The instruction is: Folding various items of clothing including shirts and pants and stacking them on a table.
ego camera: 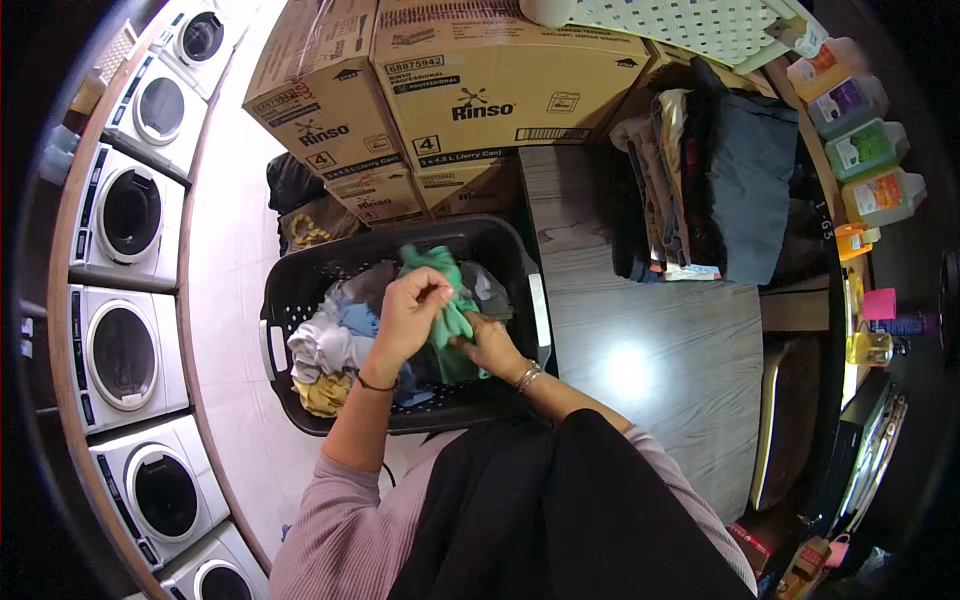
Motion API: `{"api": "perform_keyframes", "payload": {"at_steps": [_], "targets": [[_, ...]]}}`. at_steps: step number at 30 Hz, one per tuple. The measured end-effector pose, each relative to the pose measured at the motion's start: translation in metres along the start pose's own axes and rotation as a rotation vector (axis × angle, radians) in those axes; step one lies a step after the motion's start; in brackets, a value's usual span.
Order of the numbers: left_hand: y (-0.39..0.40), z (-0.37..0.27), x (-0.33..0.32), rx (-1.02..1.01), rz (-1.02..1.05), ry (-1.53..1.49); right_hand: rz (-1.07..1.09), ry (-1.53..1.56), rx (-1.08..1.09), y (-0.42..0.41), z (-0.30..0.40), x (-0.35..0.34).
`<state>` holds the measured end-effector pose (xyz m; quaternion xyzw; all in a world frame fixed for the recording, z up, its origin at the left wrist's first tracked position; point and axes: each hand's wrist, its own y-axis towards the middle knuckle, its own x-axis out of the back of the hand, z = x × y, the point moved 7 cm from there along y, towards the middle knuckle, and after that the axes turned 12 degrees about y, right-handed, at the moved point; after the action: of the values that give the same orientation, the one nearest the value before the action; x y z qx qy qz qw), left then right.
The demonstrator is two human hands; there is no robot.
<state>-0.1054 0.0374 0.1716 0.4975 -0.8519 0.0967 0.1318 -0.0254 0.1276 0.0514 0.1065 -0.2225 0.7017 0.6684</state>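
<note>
A black plastic laundry basket with light handles holds crumpled clothes, among them a white cloth, a yellow cloth and a light-blue cloth. Over it, both of my hands are at a green cloth garment. My left hand pinches its upper part, fingers curled together. Lower and to the right, my right hand grips the garment's edge, the fingers partly hidden by the fabric.
Stacked Rinso cardboard boxes stand beyond the basket. To the right is a grey wood-grain table with a pile of folded clothes at its far end. Bottles of liquid line the right shelf; front-loading machines line the left.
</note>
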Motion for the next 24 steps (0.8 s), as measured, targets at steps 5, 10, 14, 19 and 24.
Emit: {"api": "perform_keyframes", "payload": {"at_steps": [5,10,14,19,24], "targets": [[0.002,-0.049,0.02,-0.34,0.067,-0.406,-0.108,1.023,0.061,-0.006,0.1,0.086],[-0.016,-0.083,-0.023,-0.433,0.267,-0.044,-0.235,1.421,0.254,-0.05,0.157,0.205],[-0.032,-0.095,-0.077,-0.456,0.454,0.027,-0.431,1.479,0.323,-0.126,0.164,0.245],[-0.044,-0.143,-0.106,-0.403,0.413,-0.038,-1.031,0.885,0.264,-0.283,0.124,0.314],[-0.051,-0.23,-0.135,-0.658,0.541,-0.141,-1.26,1.069,0.465,-0.43,0.115,0.323]]}}
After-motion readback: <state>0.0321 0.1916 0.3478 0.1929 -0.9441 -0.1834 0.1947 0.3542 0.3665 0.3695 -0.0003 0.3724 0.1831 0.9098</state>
